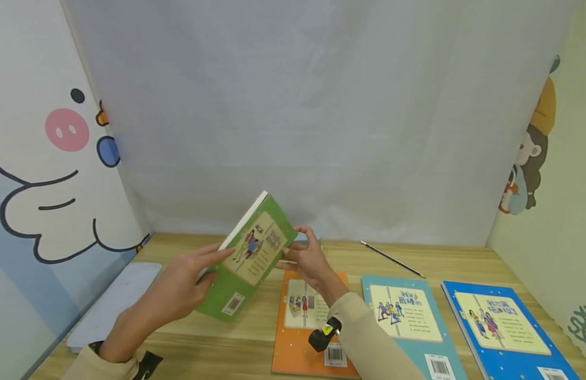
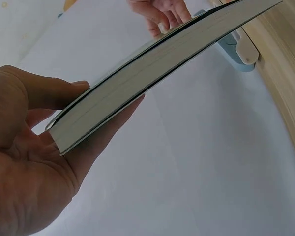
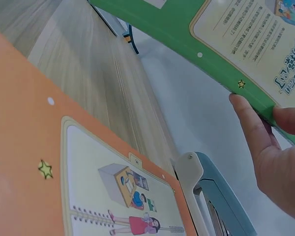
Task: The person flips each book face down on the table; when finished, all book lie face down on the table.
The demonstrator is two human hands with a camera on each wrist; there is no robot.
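A green book [image 1: 236, 285] is held up tilted over the wooden table, its illustrated cover with a barcode facing the head camera. My left hand [image 1: 176, 282] grips its lower left side, thumb and fingers on opposite covers; the white page block [image 2: 132, 73] shows between them in the left wrist view. At the book's right edge, my right hand [image 1: 309, 261] pinches it, with the thumb on the cover and fingers behind. Below that hand lies an orange book [image 1: 293, 345], partly hidden by the right forearm.
A teal book [image 1: 406, 311] and a blue book [image 1: 503, 327] lie to the right. Behind them is a dark pencil [image 1: 392, 258]. A light blue and white stapler [image 3: 221, 196] sits beyond the orange book. At left lies a pale flat case [image 1: 117, 298]; a white curtain [image 1: 321, 116] hangs behind.
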